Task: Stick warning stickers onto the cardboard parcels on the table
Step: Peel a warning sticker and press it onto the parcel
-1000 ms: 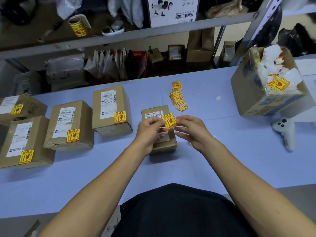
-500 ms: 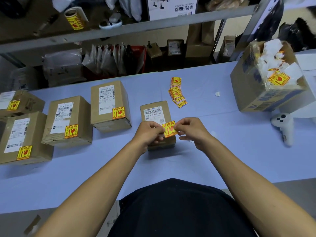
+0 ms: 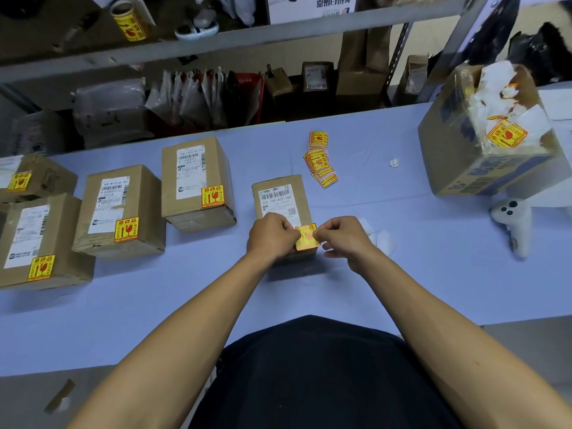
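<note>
Since 0.5 s ago the warning sticker (image 3: 306, 237) is lowered onto the near end of the small parcel (image 3: 283, 199) at the table (image 3: 402, 274) centre. It is pinched at 2 edges by the left hand (image 3: 272, 238) and right hand (image 3: 343, 239), fingers curled closed, knuckles up.

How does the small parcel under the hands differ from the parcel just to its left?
The small parcel is lower and narrower than the left parcel. Its warning sticker is only now being laid on, pinched between the left hand and right hand; the left parcel's sticker lies flat, untouched. Both are brown cardboard with a white shipping label on top.
</note>
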A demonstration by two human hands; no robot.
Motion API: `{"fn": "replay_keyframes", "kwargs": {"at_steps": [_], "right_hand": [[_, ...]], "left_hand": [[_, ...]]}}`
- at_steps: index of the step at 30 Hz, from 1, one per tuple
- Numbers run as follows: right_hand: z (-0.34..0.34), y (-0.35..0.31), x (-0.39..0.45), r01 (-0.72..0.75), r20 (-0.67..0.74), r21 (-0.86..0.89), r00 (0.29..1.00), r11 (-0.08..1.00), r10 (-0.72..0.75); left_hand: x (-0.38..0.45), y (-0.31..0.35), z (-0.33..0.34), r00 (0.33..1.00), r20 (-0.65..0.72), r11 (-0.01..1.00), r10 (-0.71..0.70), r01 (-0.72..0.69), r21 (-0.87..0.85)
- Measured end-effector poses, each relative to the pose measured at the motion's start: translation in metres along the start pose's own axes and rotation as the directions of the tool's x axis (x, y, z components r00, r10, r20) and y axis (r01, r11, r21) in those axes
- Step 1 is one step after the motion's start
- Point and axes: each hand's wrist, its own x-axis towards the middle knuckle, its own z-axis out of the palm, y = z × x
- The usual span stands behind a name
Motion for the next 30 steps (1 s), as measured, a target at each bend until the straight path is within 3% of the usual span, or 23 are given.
{"fn": "replay_keyframes", "kwargs": {"at_steps": [11, 15, 21, 24, 30], "right_hand": [[0.000, 0.006, 0.003, 0.026, 0.024, -0.013, 0.999, 1.000, -0.026], [0.001, 0.012, 0.007, 0.024, 0.004, -0.048, 1.000, 0.999, -0.023], [0.022, 0.011, 0.013, 0.082, -0.037, -0.212, 0.995, 0.974, -0.092], [0.032, 0.020, 0.010, 0.153, 0.015, -0.318, 0.988, 0.936, -0.157], [0.021, 0.036, 0.002, 0.196, 0.134, -0.179, 0.976, 0.964, -0.173]], "left_hand": [[0.000, -0.004, 0.002, 0.995, -0.055, 0.968, 0.089, -0.073, 0.241], [0.005, -0.017, -0.008, 0.991, -0.109, 0.954, 0.076, -0.040, 0.297], [0.007, -0.026, -0.017, 0.989, -0.130, 0.961, 0.068, -0.030, 0.276], [0.006, -0.030, -0.014, 0.988, -0.139, 0.978, 0.071, -0.042, 0.203], [0.003, -0.043, -0.013, 0.978, -0.167, 0.992, 0.122, -0.115, 0.051]]}}
